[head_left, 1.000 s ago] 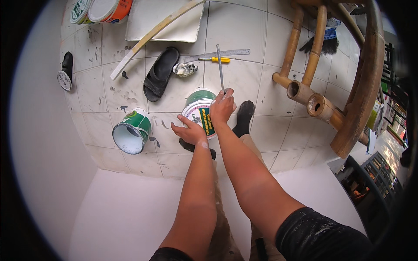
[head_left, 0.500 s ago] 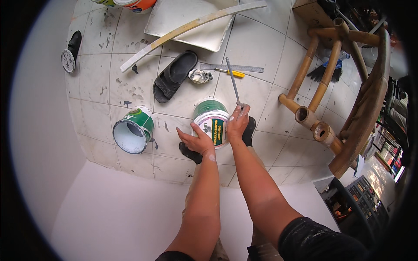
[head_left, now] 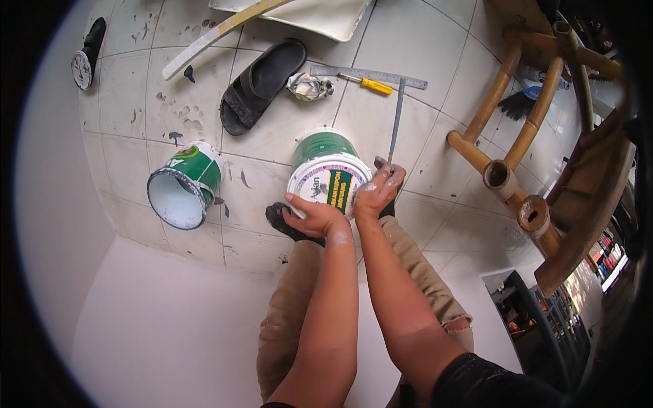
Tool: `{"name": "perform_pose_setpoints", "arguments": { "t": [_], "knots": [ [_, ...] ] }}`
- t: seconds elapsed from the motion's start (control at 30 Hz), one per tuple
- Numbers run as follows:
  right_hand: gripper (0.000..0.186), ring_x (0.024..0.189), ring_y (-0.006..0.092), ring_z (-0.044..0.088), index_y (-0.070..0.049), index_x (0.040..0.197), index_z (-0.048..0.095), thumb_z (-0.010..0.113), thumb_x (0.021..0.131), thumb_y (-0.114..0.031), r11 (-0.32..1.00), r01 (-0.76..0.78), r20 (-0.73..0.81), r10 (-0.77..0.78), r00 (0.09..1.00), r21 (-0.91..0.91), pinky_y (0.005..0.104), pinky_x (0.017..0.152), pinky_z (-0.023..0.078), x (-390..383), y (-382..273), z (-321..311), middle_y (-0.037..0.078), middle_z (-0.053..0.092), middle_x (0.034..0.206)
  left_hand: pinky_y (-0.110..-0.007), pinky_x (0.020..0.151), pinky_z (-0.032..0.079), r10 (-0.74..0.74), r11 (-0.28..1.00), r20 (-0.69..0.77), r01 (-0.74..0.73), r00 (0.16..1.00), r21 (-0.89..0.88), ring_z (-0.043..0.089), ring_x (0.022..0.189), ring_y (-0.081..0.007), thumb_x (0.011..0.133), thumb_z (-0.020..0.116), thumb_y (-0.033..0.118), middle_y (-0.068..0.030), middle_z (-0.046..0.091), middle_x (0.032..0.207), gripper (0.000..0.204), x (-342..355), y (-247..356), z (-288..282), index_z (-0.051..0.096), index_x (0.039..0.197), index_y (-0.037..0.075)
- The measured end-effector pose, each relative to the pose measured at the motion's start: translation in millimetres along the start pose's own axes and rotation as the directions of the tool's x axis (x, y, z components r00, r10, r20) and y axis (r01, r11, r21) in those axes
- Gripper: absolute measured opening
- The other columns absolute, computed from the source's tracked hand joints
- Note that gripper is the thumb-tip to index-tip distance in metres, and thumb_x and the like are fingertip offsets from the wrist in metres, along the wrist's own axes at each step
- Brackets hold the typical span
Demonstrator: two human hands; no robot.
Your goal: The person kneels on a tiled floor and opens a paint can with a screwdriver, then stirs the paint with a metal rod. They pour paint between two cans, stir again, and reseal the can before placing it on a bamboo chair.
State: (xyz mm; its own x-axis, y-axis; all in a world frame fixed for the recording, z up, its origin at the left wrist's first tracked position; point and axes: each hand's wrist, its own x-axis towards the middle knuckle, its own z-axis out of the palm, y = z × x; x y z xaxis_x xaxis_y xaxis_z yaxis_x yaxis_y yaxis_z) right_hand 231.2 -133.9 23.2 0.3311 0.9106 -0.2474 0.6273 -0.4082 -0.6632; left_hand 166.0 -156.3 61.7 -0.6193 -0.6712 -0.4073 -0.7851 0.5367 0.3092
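A green paint bucket (head_left: 326,146) with a white, labelled lid (head_left: 320,178) stands on the floor between my feet. Curled round the lid's near-left edge, my left hand (head_left: 316,219) has its thumb on the rim. My right hand (head_left: 377,194) grips a thin grey metal bar (head_left: 398,122) that points away from me; that hand rests against the lid's right edge. The bar's lower end is hidden in my fingers. White paint marks both hands.
An open green paint can (head_left: 204,166) lies tilted at left. Ahead are a black sandal (head_left: 262,85), a crumpled wad (head_left: 309,86), a yellow-handled screwdriver (head_left: 375,86), a steel ruler (head_left: 415,83), a paint tray (head_left: 333,24) and a curved strip (head_left: 211,42). A bamboo chair (head_left: 500,177) lies at right.
My left hand has gone from spread fingers to a grip on the lid's edge. The bar in my right hand has tilted to the right. The whole view has shifted closer.
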Motion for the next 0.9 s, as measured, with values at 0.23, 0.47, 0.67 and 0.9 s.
{"name": "perform_pose_setpoints", "arguments": {
  "t": [0.23,0.47,0.67,0.9],
  "knots": [
    [0.019,0.102,0.0470,0.070,0.001,0.118,0.047,0.044,0.114,-0.017,0.999,0.044,0.055,-0.044,0.998,0.005,0.0518,0.093,0.052,33,-56,13,0.031,0.072,0.113,-0.054,0.117,0.046,-0.106,0.993,0.078,0.101,0.991,0.062,0.056,0.143,-0.0431,0.096,0.055,0.084,-0.0253,0.048,0.162,0.105,6,5,-9,0.041,0.165,0.006],
    [0.016,0.085,0.0535,0.064,0.000,0.114,0.048,0.047,0.112,-0.016,0.937,0.308,0.208,-0.272,0.939,-0.164,0.0613,0.082,0.046,53,-87,42,0.029,0.068,0.089,-0.055,0.116,0.046,0.453,0.879,0.217,-0.473,0.865,0.050,0.055,0.144,-0.0441,0.106,0.045,0.073,-0.0265,0.049,0.161,0.091,43,19,-14,0.040,0.165,0.003],
    [0.019,0.093,0.0475,0.065,-0.001,0.114,0.051,0.047,0.111,-0.019,0.862,0.337,0.268,-0.246,0.931,-0.379,0.0599,0.103,0.044,50,-94,46,0.025,0.068,0.090,-0.057,0.105,0.050,0.384,0.903,0.087,-0.393,0.919,0.173,0.064,0.128,-0.0459,0.112,0.041,0.062,-0.0276,0.062,0.146,0.074,39,42,13,0.049,0.156,0.003],
    [0.020,0.097,0.0475,0.069,-0.003,0.119,0.049,0.045,0.113,-0.022,0.849,0.255,0.326,-0.104,0.940,-0.463,0.0644,0.119,0.036,51,-106,47,0.025,0.072,0.093,-0.060,0.113,0.042,0.264,0.841,0.247,-0.348,0.932,0.415,0.058,0.138,-0.0432,0.112,0.037,0.062,-0.0170,0.057,0.157,0.073,37,65,5,0.047,0.160,0.008]
  ]
}}
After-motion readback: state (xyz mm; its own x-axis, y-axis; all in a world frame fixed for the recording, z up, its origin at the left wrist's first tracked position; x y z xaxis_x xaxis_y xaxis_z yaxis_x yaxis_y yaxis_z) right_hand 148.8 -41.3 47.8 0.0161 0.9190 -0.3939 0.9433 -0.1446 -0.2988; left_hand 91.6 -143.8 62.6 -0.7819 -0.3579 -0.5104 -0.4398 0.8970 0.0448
